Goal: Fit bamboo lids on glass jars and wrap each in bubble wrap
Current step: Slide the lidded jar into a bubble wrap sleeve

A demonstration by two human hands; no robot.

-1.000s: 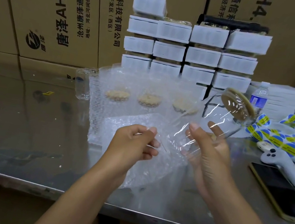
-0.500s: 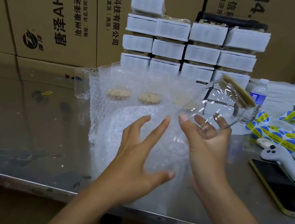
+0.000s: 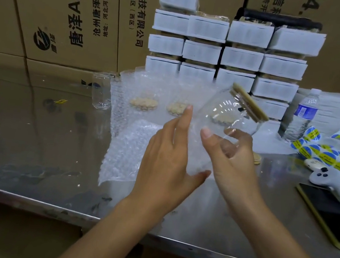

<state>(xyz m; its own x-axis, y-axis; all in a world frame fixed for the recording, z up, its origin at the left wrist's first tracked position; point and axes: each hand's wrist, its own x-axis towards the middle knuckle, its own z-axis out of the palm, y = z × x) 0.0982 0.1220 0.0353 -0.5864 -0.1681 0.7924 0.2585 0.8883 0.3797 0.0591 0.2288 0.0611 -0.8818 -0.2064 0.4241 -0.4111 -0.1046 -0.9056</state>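
A: How far along?
B: Lid's on. My right hand (image 3: 234, 164) grips the clear glass jar (image 3: 223, 111) with its round bamboo lid (image 3: 250, 103), tilted over the table's (image 3: 28, 139) middle. My left hand (image 3: 166, 159) is open beside it. Wrapping in the translucent bubble wrap sheet (image 3: 123, 157) is left.

Tall printed cardboard cartons (image 3: 50, 7) are standing stacked like a wall behind a steel table (image 3: 26, 145), whose scuffed top is reflecting them dimly.

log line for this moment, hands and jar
right hand: holds glass jar, tilted | left hand: open beside jar | bamboo lid: fitted | bubble wrap: on table, jar unwrapped
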